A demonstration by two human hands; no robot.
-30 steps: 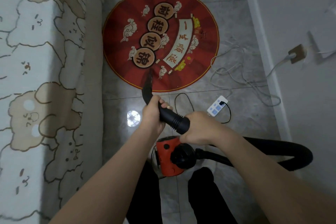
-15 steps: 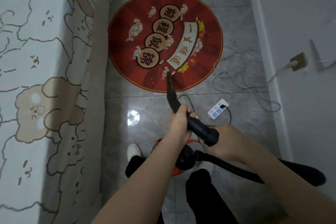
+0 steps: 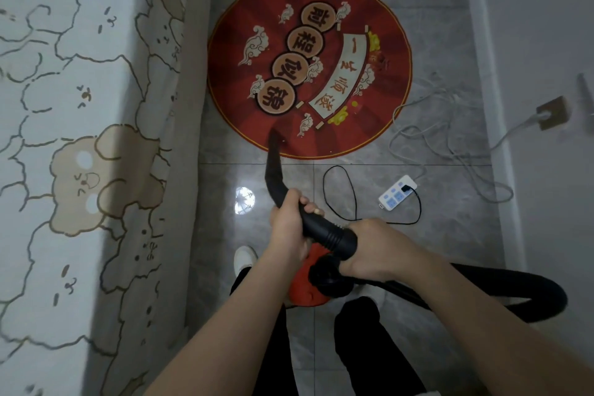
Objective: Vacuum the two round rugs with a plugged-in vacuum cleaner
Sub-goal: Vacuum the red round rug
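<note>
One round red rug [image 3: 379, 51] with Chinese characters lies on the grey tile floor ahead; no second rug is in view. The black crevice nozzle [image 3: 274, 157] has its tip on the rug's near edge. My left hand [image 3: 287, 225] grips the nozzle tube just behind the bend. My right hand [image 3: 377, 244] holds the ribbed black cuff where the hose joins. The black hose [image 3: 514, 292] loops off to the right. Below my hands sits the red vacuum body [image 3: 305, 292], partly hidden.
A bed with a bear-print cover [image 3: 80, 170] fills the left side. A white power strip [image 3: 397, 193] lies on the floor with a black cord plugged in, and white cable [image 3: 450, 138] coils toward a wall socket [image 3: 553, 112]. My legs and a white shoe [image 3: 244, 259] stand below.
The nozzle tip swept right along the rug's near edge, then back left to where it is now. Both hands kept their grip on the tube.
</note>
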